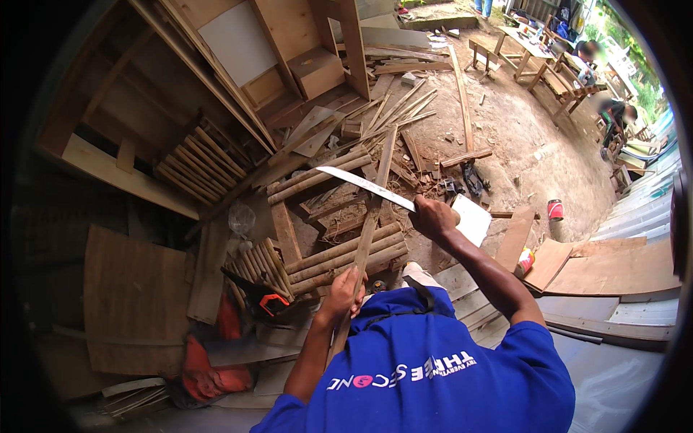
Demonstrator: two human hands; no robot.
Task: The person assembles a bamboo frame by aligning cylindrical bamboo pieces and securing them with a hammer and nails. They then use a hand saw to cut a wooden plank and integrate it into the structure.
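Two red cans (pixel 555 210) are seen at the right; their contents cannot be made out. One long, narrow, brown wooden strip (pixel 367 242) is gripped by the closed left hand (pixel 343 292), slanted over a frame of round poles (pixel 325 265). Across it, one pale, long-bladed machete (pixel 357 183) is held in the tightly curled right hand (pixel 434 218).

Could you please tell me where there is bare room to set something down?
Mostly bare dirt lies between the long plank, the bench and the red can. It is crowded around the left hand: bamboo poles, a black-and-orange tool and the held wood strip leave little room.
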